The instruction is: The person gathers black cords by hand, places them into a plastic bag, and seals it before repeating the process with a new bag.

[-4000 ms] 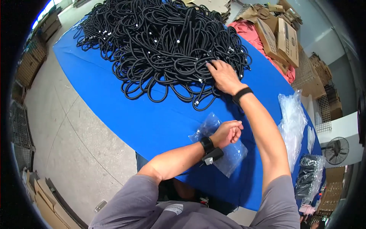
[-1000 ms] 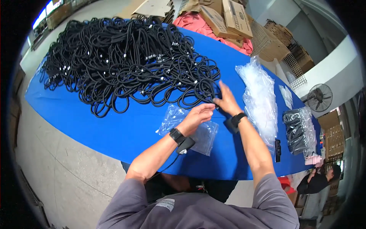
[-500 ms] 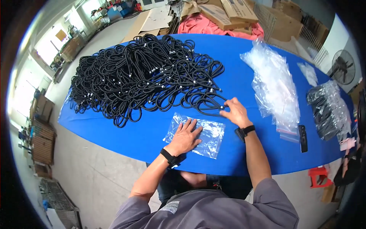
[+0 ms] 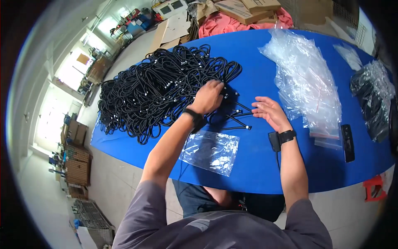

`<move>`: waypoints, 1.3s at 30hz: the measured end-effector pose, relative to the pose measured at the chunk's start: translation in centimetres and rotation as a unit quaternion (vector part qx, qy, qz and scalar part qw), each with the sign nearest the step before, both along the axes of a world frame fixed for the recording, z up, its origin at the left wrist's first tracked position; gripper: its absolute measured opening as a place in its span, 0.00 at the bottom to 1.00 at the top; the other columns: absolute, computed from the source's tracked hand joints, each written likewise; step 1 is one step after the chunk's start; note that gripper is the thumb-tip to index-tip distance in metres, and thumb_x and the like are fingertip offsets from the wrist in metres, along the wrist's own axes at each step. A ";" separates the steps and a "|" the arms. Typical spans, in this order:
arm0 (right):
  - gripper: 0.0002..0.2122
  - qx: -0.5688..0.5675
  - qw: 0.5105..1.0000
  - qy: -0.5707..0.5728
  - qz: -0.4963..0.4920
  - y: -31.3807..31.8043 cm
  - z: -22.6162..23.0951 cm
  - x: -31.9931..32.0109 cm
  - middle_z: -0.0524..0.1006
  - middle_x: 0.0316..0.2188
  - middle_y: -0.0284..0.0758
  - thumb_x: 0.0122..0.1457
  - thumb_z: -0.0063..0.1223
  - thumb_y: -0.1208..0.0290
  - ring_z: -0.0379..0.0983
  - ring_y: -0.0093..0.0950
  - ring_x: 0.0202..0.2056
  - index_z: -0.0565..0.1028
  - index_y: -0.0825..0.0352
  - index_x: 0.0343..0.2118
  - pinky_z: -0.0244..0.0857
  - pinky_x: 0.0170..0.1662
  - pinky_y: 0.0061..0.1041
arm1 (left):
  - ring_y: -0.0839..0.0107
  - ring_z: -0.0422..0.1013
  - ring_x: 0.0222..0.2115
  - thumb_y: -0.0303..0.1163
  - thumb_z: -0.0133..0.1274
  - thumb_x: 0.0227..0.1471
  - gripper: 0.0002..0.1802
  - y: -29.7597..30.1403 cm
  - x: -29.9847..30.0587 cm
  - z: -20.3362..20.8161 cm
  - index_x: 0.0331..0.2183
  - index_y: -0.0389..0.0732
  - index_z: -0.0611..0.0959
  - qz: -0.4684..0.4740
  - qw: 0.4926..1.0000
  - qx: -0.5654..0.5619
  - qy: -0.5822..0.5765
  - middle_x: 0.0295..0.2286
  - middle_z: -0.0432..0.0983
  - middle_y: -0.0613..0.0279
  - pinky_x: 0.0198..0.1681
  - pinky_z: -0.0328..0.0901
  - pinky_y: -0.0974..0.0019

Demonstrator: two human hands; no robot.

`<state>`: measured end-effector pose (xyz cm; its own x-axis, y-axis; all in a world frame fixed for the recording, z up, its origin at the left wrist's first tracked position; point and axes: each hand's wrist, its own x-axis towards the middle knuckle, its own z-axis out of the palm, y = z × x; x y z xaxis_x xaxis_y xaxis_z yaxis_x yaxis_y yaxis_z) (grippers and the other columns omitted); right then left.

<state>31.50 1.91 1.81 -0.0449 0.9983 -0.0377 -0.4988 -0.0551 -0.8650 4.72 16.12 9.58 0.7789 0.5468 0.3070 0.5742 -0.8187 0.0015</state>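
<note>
A big heap of looped black cords [image 4: 149, 89] with small whitish ends lies on the blue-covered table [image 4: 137, 151]. My left hand [image 4: 208, 98] is at the heap's right edge, its fingers curled down over cords there; the fingertips are partly hidden. Several cord ends fan out to the right from below it. Close to those ends, my right hand [image 4: 270, 113] is held with fingers apart and nothing in them. A flat clear plastic bag [image 4: 211, 152] lies near the table's front edge, below my left hand, and neither hand touches it.
A pile of clear plastic bags [image 4: 304, 74] lies to the right, with a black remote-like object [image 4: 348, 143] by its near end. Bagged black items [image 4: 371, 99] are at the far right. Cardboard boxes [image 4: 248, 10] and pink cloth [image 4: 222, 25] stand behind the table.
My left hand has left the clear bag and moved up onto the cords. My right hand has let go of the cord and opened, shifting slightly right. The cord ends now spread rightward.
</note>
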 end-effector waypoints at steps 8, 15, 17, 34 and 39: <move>0.14 -0.021 0.995 0.092 -0.034 0.0 -1.0 0.6 0.78 0.41 0.40 0.65 0.55 0.70 0.78 0.30 0.40 0.72 0.70 0.51 0.75 0.45 0.30 | 0.48 0.61 0.60 0.54 0.59 0.49 0.30 8.5 4.8 -1.3 0.50 0.49 0.82 0.250 0.953 -0.109 0.131 0.54 0.70 0.51 0.59 0.63 0.41; 0.13 -0.027 0.997 0.055 -0.045 -0.1 -0.9 0.2 0.78 0.40 0.39 0.66 0.55 0.70 0.78 0.28 0.38 0.73 0.70 0.50 0.74 0.44 0.29 | 0.42 0.61 0.58 0.50 0.62 0.46 0.27 10.1 4.1 -1.8 0.47 0.50 0.85 0.228 0.939 -0.164 0.198 0.57 0.67 0.55 0.58 0.63 0.43; 0.13 -0.024 0.998 0.047 -0.042 0.1 -0.8 -0.1 0.78 0.40 0.39 0.66 0.55 0.70 0.78 0.28 0.38 0.73 0.70 0.50 0.74 0.44 0.28 | 0.44 0.65 0.55 0.47 0.63 0.44 0.22 9.9 3.3 -3.3 0.42 0.50 0.86 0.244 0.955 -0.093 0.138 0.53 0.70 0.56 0.54 0.68 0.45; 0.14 -0.002 0.998 -0.020 -0.056 -0.8 -0.8 -0.4 0.78 0.38 0.37 0.64 0.57 0.69 0.77 0.26 0.37 0.73 0.70 0.48 0.74 0.42 0.27 | 0.48 0.69 0.52 0.16 0.53 0.41 0.22 1.9 -2.7 4.5 0.40 0.45 0.81 -0.089 0.986 0.125 -0.059 0.47 0.77 0.56 0.56 0.66 0.53; 0.14 0.007 0.998 -0.027 -0.059 -0.3 -0.5 -1.5 0.78 0.38 0.36 0.64 0.57 0.68 0.76 0.25 0.37 0.73 0.70 0.49 0.74 0.43 0.26 | 0.48 0.67 0.55 0.19 0.54 0.40 0.19 2.7 -4.3 0.9 0.38 0.44 0.84 -0.096 0.990 0.099 -0.031 0.49 0.77 0.56 0.59 0.64 0.55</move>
<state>30.05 1.60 1.34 0.0756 0.9969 -0.0223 -0.4529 0.0144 -0.8915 0.38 18.81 10.49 0.8389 0.3152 0.4437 0.4123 -0.9002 -0.1400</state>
